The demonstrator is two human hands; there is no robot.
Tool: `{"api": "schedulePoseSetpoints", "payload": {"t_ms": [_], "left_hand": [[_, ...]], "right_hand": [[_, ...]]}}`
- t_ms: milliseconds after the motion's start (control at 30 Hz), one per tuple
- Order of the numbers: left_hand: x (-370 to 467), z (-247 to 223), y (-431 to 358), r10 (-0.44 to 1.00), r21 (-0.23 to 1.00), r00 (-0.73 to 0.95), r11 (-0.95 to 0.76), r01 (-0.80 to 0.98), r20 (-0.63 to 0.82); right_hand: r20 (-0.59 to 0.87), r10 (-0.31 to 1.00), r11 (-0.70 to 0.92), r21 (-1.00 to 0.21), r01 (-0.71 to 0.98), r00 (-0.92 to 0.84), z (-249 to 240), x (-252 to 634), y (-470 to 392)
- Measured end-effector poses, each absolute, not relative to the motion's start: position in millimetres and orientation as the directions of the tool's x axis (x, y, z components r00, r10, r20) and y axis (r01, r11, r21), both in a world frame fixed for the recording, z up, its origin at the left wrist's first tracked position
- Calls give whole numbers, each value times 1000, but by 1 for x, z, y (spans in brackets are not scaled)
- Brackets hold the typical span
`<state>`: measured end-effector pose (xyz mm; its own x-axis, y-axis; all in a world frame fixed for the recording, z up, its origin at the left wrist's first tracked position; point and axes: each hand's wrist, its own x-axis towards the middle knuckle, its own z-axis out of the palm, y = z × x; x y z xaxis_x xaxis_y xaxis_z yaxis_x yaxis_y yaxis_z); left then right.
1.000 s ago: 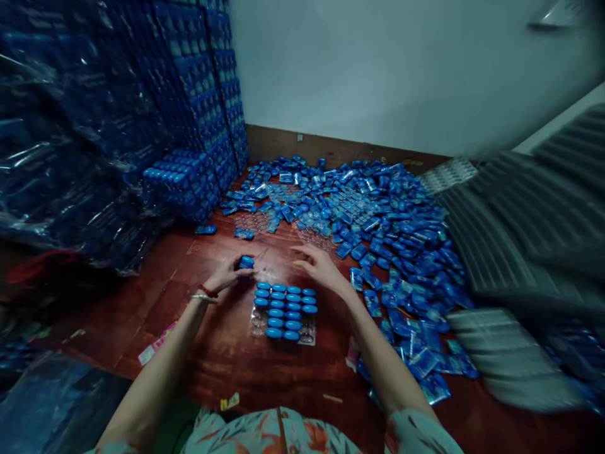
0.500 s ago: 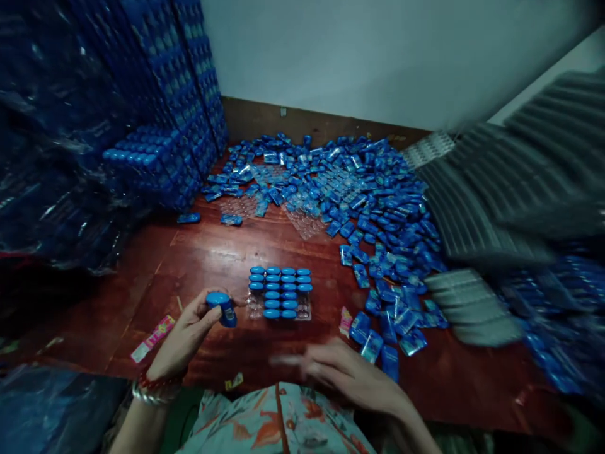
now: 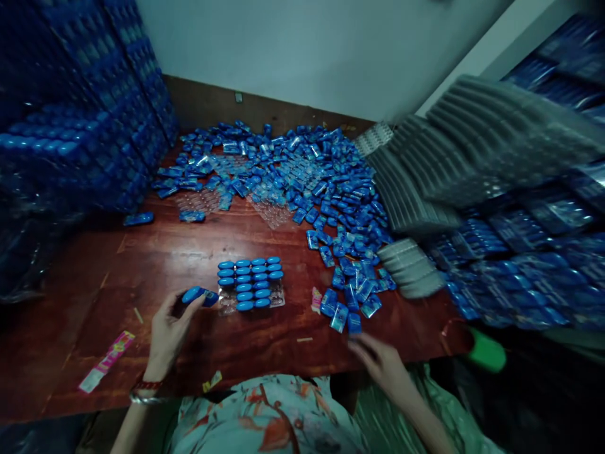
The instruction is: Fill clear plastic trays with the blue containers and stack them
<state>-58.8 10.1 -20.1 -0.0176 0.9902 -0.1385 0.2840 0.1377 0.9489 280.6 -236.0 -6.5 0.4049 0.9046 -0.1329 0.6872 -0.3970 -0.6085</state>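
My left hand (image 3: pixel 172 325) is closed around a small blue container (image 3: pixel 195 294) with a glossy oval top, holding it tilted just left of the tray. A clear plastic tray (image 3: pixel 278 299) lies on the table, partly filled with rows of similar blue containers (image 3: pixel 243 279), their oval ends up. To the right, my right hand (image 3: pixel 378 362) reaches over the table's front edge, fingers apart and slightly blurred. Its fingertips are close beside the nearest blue container (image 3: pixel 354 323) of the loose pile; whether they touch it I cannot tell.
Loose blue containers (image 3: pixel 340 183) spread over the table's back and right, with clear trays (image 3: pixel 271 208) among them. Stacks of filled trays (image 3: pixel 137 82) rise at left. Nested empty trays (image 3: pixel 491 139) lean at right. A pink strip (image 3: pixel 108 362) and pale strip (image 3: pixel 305 340) lie in front.
The view has swung right. My right hand moved from in front of my body, where a blurred pale thing showed at its fingers, to the loose containers. My left hand still holds its container, now tilted more.
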Motion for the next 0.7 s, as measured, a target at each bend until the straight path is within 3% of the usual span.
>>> {"api": "schedulePoseSetpoints", "payload": {"t_ms": [133, 300, 400, 467, 533, 600, 633, 700], "left_hand": [[-54, -22, 6, 996, 959, -16, 90, 269, -89], [-56, -25, -4, 1000, 954, -6, 11, 298, -10], [-53, -24, -7, 998, 924, 8, -68, 377, 70], [-49, -25, -6, 989, 891, 73, -146, 430, 127], [-45, -29, -4, 967, 853, 174, -246, 460, 185], [-44, -37, -2, 932, 805, 280, -342, 484, 228], [-44, -42, -1, 913, 778, 332, -385, 497, 239], [-45, -51, 0, 878, 730, 414, -445, 519, 241]], "right_hand": [[80, 872, -412, -412, 812, 483, -4, 325, -89], [-219, 861, -474, -18, 880, 459, -8, 323, -6], [-323, 849, -435, 18, 900, 417, -10, 321, -3], [-342, 878, -387, -98, 917, 334, -8, 319, -17], [-287, 934, -317, -388, 866, 213, -6, 312, -36], [-110, 976, -209, -702, 680, 186, -7, 296, -56], [-9, 974, -144, -797, 587, 226, -10, 284, -63], [158, 935, -27, -861, 508, 317, -19, 259, -72]]}}
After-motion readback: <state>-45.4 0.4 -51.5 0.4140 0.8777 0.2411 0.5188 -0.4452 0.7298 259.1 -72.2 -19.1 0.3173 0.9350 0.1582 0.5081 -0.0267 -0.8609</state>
